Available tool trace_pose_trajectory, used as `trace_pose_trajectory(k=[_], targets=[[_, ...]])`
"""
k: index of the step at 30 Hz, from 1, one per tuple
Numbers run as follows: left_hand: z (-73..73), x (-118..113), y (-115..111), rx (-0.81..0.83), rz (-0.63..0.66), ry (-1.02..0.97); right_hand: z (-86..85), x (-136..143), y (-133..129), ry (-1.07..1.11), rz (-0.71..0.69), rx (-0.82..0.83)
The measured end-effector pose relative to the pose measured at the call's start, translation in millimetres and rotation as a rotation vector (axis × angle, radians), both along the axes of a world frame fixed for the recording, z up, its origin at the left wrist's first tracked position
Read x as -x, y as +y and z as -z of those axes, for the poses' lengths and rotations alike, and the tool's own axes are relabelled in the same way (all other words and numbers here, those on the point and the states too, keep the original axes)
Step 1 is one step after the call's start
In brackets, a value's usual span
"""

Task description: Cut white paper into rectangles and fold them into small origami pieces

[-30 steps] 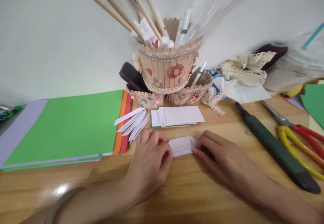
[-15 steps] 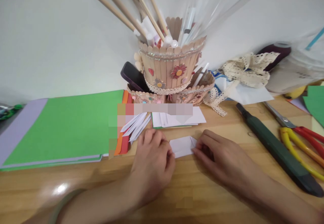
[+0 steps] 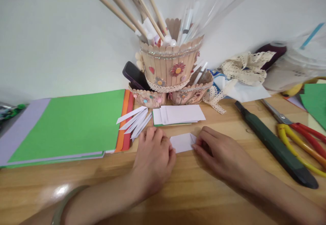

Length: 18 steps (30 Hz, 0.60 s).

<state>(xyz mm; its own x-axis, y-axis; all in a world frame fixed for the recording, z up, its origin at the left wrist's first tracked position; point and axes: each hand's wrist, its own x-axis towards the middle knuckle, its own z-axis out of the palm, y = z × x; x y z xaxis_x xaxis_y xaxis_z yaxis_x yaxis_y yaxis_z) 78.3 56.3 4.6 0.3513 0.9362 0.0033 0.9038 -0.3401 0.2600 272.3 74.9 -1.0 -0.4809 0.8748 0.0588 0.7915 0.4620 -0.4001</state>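
Observation:
A small white paper (image 3: 182,143) lies on the wooden table between my hands, its right corner folded over. The fingers of my left hand (image 3: 155,157) are curled together on its left end. At the folded right end, my right hand (image 3: 216,150) pinches the paper between thumb and fingers. Just behind it rests a stack of white paper strips (image 3: 182,114) on green paper. Several folded white strips (image 3: 136,121) fan out behind my left hand.
Green sheets (image 3: 71,126) lie at the left over orange and red ones. Decorated stick holders (image 3: 170,65) with pens and sticks stand at the back. A dark green cutter (image 3: 275,143), scissors (image 3: 300,130) and lace (image 3: 244,67) are at the right.
The view has shifted slightly, so things at the right appear a little further left and higher. Both hands keep their hold on the paper.

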Motion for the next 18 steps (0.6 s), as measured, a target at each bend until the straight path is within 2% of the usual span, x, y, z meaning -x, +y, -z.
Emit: trace_pose_trajectory(k=[5, 10, 13, 15, 18], targets=[[2.3, 2.9, 1.2, -0.004, -0.004, -0.06, -0.9, -1.8, 0.4, 0.1, -0.032, 0.009], [1.8, 4.5, 1.2, 0.013, -0.029, -0.141, 0.3, -7.4, 1.8, 0.221, -0.113, 0.021], [1.9, 5.8, 0.5, -0.01, -0.045, -0.189, 3.7, -13.2, 1.0, 0.212, -0.184, -0.014], [2.8, 6.7, -0.2, -0.051, -0.001, -0.192, 4.5, -16.4, -0.3, 0.15, -0.239, -0.089], [6.8, 7.8, -1.6, -0.135, 0.139, -0.147, 0.9, -19.1, -2.0, 0.038, -0.313, -0.192]])
